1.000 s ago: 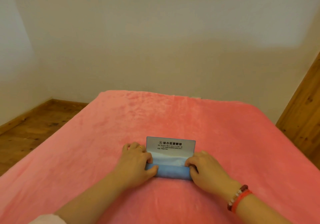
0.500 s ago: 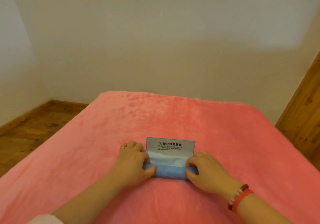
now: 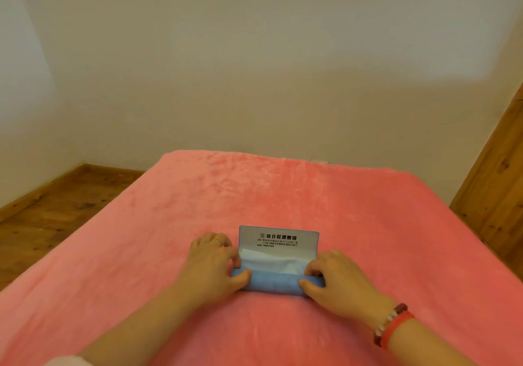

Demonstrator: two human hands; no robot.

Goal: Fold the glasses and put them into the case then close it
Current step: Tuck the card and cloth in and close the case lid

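**Open blue case held at both ends on the pink blanket**

Head view: a light blue glasses case (image 3: pixel 274 282) lies on a pink plush blanket (image 3: pixel 283 196), directly between the two hands. Its lid (image 3: pixel 278 239) stands upright behind the grip, the pale inner face turned toward the camera and printed with a round logo and several lines of dark characters too small to read. Just in front of the lid, between the hands, a white cloth (image 3: pixel 271 262) fills the tray; glasses cannot be made out under it. The left hand (image 3: pixel 212 263) clasps the case's left end, thumb on the front wall, fingers curled over the rim; a gold ring (image 3: pixel 216 238) sits on one finger. The right hand (image 3: pixel 336 280) clasps the right end the same way, with red and beaded bracelets (image 3: pixel 392 323) on its wrist. Wooden floor (image 3: pixel 56 201) shows left of the blanket.
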